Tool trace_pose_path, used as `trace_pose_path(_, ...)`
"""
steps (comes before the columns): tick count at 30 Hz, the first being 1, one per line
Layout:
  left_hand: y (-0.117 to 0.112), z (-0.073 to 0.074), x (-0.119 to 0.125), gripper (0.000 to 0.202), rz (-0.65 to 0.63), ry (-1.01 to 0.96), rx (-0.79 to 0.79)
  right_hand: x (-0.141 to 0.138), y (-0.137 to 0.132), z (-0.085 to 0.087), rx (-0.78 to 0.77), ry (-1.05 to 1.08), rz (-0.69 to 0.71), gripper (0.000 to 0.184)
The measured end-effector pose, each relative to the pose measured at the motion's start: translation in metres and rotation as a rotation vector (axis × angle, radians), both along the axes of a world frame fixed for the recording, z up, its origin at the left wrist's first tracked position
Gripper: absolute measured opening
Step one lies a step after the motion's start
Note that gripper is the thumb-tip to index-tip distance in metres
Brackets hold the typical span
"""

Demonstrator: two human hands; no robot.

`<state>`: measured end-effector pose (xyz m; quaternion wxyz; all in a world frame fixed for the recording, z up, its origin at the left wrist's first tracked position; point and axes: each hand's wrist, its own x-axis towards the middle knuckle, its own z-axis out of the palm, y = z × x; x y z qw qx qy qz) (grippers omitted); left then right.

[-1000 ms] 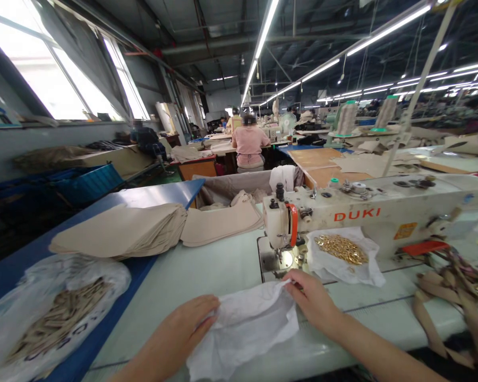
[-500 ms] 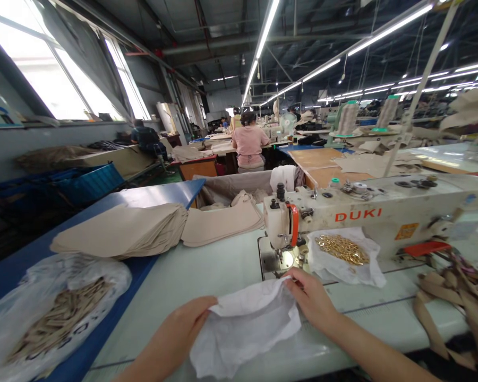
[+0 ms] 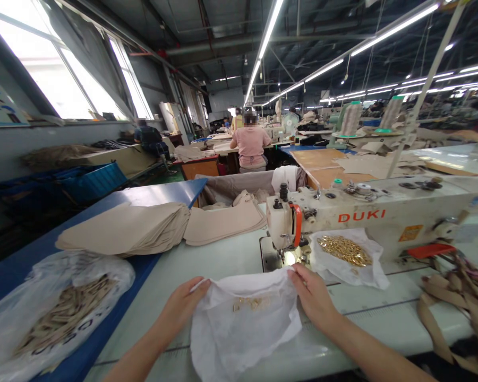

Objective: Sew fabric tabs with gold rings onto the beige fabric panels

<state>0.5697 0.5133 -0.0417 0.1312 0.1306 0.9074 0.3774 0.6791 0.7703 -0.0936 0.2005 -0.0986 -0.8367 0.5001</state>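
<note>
A white tissue-like sheet (image 3: 242, 329) lies spread on the pale green sewing table (image 3: 207, 265) in front of me. A few small gold metal pieces (image 3: 250, 303) rest near its middle. My left hand (image 3: 181, 310) pinches the sheet's left upper edge, fingers closed on it. My right hand (image 3: 313, 297) holds the sheet's right upper corner, just in front of the needle area of the cream DUKI sewing machine (image 3: 358, 215).
A second white sheet with a pile of gold rings (image 3: 344, 250) lies under the machine arm. Tan straps (image 3: 454, 297) are heaped at right. A plastic bag of beige pieces (image 3: 59, 313) and stacked beige fabric (image 3: 127, 228) sit left. A person in pink (image 3: 250, 146) works farther back.
The crumpled white sheet has been pulled open and flattened; my left hand moved up to its left edge, and small gold pieces now show on it.
</note>
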Motion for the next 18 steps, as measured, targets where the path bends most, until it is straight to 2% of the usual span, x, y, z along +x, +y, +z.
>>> trace_pose_path(9,0.002,-0.013,-0.01,0.043,0.087,-0.024,0.08,-0.004,-0.006,-0.003,-0.04,0.033,-0.007,0.035)
trace_pose_path(13,0.0,-0.016,-0.012,0.041,0.084,0.097,-0.029,-0.005,-0.009,-0.001,-0.043,0.053,-0.019,0.035)
trace_pose_path(15,-0.002,-0.015,-0.009,0.039,0.032,0.281,-0.13,-0.006,-0.009,-0.001,-0.049,0.057,-0.026,0.035)
trace_pose_path(18,-0.004,-0.014,-0.001,0.04,-0.238,0.588,-0.258,-0.007,-0.01,-0.004,-0.065,0.053,-0.038,0.034)
